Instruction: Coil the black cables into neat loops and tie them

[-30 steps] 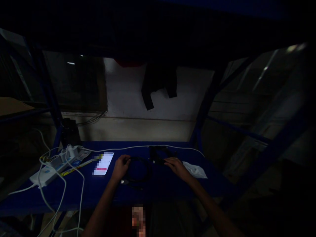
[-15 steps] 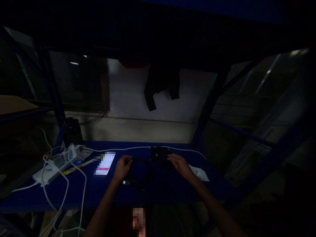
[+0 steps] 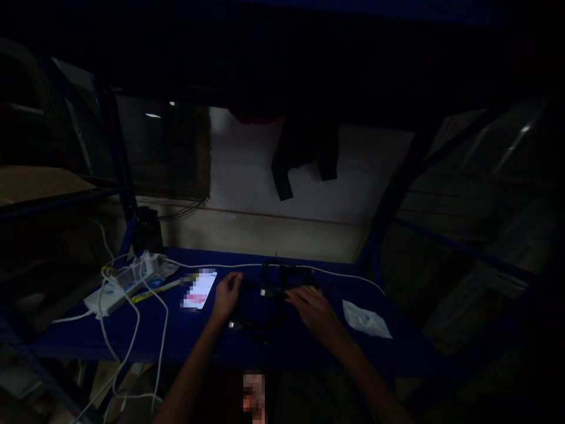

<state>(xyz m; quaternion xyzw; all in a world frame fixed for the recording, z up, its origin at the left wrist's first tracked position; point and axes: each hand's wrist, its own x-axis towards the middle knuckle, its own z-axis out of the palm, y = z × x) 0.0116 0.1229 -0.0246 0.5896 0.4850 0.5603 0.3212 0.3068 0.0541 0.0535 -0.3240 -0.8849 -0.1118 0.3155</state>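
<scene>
Under dim light, a black cable (image 3: 269,323) lies in a loose coil on the blue shelf. My left hand (image 3: 226,297) is closed around the coil's left side. To the right, my right hand (image 3: 309,307) pinches a second dark cable (image 3: 267,272), which arches up and to the left from the fingers. A pale USB plug (image 3: 263,292) shows between the hands. Another USB plug (image 3: 232,325) rests below my left hand. Darkness hides where the two cables cross.
A lit phone (image 3: 200,290) lies left of my left hand. Farther left, a white power strip (image 3: 110,297) carries several plugs and trailing white cords. A crumpled white packet (image 3: 366,319) sits at the right. The blue shelf's (image 3: 176,347) uprights stand on both sides.
My right hand has come left and nearer, lifting a dark cable with a USB plug into view from the dark pile at the back. My left hand stays at the coil. The view has shifted left.
</scene>
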